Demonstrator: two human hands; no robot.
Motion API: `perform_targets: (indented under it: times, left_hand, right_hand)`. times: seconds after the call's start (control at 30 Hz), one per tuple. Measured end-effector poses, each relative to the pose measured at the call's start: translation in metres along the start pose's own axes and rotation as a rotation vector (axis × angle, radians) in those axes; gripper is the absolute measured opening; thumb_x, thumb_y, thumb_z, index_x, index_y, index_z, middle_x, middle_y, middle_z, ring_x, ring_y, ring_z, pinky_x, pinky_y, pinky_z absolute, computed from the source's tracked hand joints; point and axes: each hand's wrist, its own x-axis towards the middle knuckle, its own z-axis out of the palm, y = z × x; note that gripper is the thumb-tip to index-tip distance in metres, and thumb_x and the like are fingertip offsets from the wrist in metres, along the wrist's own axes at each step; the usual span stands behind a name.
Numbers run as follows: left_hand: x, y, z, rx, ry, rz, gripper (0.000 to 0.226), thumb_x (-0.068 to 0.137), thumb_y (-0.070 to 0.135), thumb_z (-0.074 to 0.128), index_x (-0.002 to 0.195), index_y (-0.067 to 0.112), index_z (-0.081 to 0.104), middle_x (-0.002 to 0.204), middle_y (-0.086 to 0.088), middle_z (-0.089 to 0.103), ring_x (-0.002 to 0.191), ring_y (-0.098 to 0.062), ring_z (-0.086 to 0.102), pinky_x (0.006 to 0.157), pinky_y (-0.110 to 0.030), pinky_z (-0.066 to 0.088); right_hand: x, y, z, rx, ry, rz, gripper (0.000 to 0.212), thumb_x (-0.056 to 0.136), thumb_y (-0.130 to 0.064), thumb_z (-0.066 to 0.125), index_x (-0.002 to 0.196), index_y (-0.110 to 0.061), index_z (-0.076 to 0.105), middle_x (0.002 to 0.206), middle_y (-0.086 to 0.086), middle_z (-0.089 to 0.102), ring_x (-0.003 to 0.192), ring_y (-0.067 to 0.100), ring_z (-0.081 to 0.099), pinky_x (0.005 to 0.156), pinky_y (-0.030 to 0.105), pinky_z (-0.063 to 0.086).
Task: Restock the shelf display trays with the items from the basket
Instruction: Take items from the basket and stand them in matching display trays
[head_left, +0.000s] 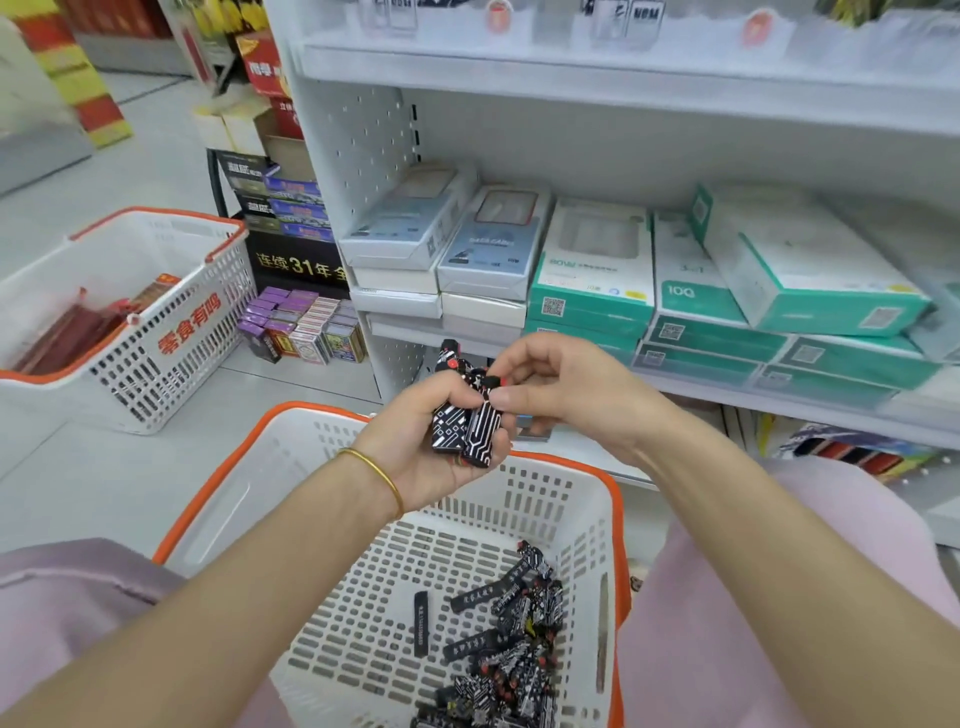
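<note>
While left hand (410, 447) grips lighters (466, 427), right hand (563, 392) pinches

The lighters (462, 426) are black with white circuit-line patterning and red tops. The basket (540, 499) is white, orange-rimmed; boxes (592, 280) above the basket are teal.

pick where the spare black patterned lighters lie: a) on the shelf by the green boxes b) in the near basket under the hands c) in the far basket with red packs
b: the loose lighters lie heaped in a corner of the near basket
</note>
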Motion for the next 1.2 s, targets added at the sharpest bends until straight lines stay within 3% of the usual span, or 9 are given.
perform_targets:
  times: [0.17, 0.33, 0.5, 0.63, 0.73, 0.83, 0.93, 1.07, 1.2]
  left_hand:
    - [-0.001, 0.008, 0.0, 0.043, 0.052, 0.024, 0.016, 0.075, -0.002, 0.048, 0.087, -0.002, 0.059, 0.069, -0.014, 0.061, 0.067, -0.022, 0.059, 0.054, -0.031, 0.057]
    - [-0.017, 0.022, 0.004, 0.256, 0.109, 0.063, 0.014, 0.086, 0.0, 0.046, 0.093, 0.006, 0.057, 0.064, -0.007, 0.063, 0.05, -0.014, 0.061, 0.048, -0.026, 0.055]
    - [-0.04, 0.077, 0.023, 0.375, 0.117, 0.179, 0.019, 0.083, -0.002, 0.05, 0.088, 0.016, 0.052, 0.072, -0.006, 0.05, 0.055, -0.012, 0.048, 0.039, -0.014, 0.038]
    - [-0.056, 0.125, 0.036, 0.475, 0.022, 0.321, 0.037, 0.06, 0.001, 0.061, 0.093, 0.015, 0.052, 0.074, -0.006, 0.049, 0.053, -0.013, 0.05, 0.038, -0.017, 0.037]
    - [-0.057, 0.14, 0.032, 0.456, -0.008, 0.355, 0.05, 0.057, 0.004, 0.061, 0.106, 0.013, 0.059, 0.077, -0.007, 0.051, 0.054, -0.013, 0.052, 0.037, -0.019, 0.038]
    - [-0.053, 0.148, 0.022, 0.44, -0.001, 0.373, 0.051, 0.055, 0.005, 0.061, 0.105, 0.015, 0.063, 0.079, -0.007, 0.051, 0.057, -0.013, 0.052, 0.039, -0.019, 0.039]
    - [-0.048, 0.15, 0.018, 0.484, 0.0, 0.392, 0.053, 0.052, 0.007, 0.062, 0.105, 0.01, 0.063, 0.081, -0.009, 0.05, 0.061, -0.015, 0.05, 0.041, -0.02, 0.04]
    - [-0.041, 0.148, 0.015, 0.542, -0.049, 0.388, 0.075, 0.039, 0.013, 0.068, 0.112, 0.004, 0.057, 0.078, -0.008, 0.052, 0.066, -0.016, 0.05, 0.042, -0.021, 0.041]
    - [-0.036, 0.146, 0.011, 0.465, -0.111, 0.329, 0.076, 0.036, 0.017, 0.07, 0.111, 0.009, 0.061, 0.075, -0.007, 0.055, 0.068, -0.017, 0.05, 0.042, -0.02, 0.041]
  right_hand:
    - [0.0, -0.002, -0.001, 0.145, 0.111, -0.077, 0.018, 0.08, 0.001, 0.066, 0.086, -0.014, 0.058, 0.072, -0.002, 0.058, 0.062, 0.009, 0.055, 0.057, 0.021, 0.047]
    - [-0.007, -0.017, -0.001, 0.203, 0.19, -0.159, 0.018, 0.082, 0.004, 0.063, 0.092, -0.011, 0.063, 0.077, 0.005, 0.057, 0.06, 0.009, 0.062, 0.057, 0.022, 0.055]
    - [-0.005, -0.096, -0.007, -0.021, 0.239, -0.358, 0.022, 0.08, 0.004, 0.066, 0.088, -0.017, 0.065, 0.082, 0.007, 0.057, 0.066, 0.009, 0.059, 0.058, 0.022, 0.055]
    - [0.017, -0.161, -0.012, -0.213, 0.345, -0.512, 0.023, 0.081, -0.001, 0.068, 0.085, -0.023, 0.063, 0.078, 0.0, 0.059, 0.067, 0.012, 0.058, 0.06, 0.026, 0.057]
    - [0.04, -0.194, -0.015, -0.326, 0.45, -0.612, 0.021, 0.081, -0.002, 0.068, 0.087, -0.022, 0.063, 0.073, -0.008, 0.058, 0.065, 0.007, 0.058, 0.059, 0.021, 0.056]
    - [0.071, -0.226, -0.01, -0.51, 0.549, -0.691, 0.018, 0.081, -0.004, 0.067, 0.093, -0.018, 0.066, 0.072, -0.017, 0.056, 0.064, -0.003, 0.054, 0.068, 0.012, 0.048]
    - [0.095, -0.245, -0.007, -0.703, 0.59, -0.705, 0.018, 0.081, -0.007, 0.064, 0.097, -0.012, 0.069, 0.076, -0.009, 0.058, 0.072, 0.008, 0.053, 0.079, 0.024, 0.046]
    - [0.108, -0.252, -0.012, -0.844, 0.608, -0.686, 0.021, 0.083, -0.006, 0.061, 0.102, -0.009, 0.069, 0.088, 0.002, 0.065, 0.082, 0.015, 0.056, 0.087, 0.035, 0.045]
    - [0.116, -0.256, -0.013, -0.95, 0.525, -0.636, 0.022, 0.085, -0.009, 0.061, 0.106, -0.01, 0.068, 0.099, 0.005, 0.067, 0.087, 0.015, 0.056, 0.079, 0.018, 0.041]
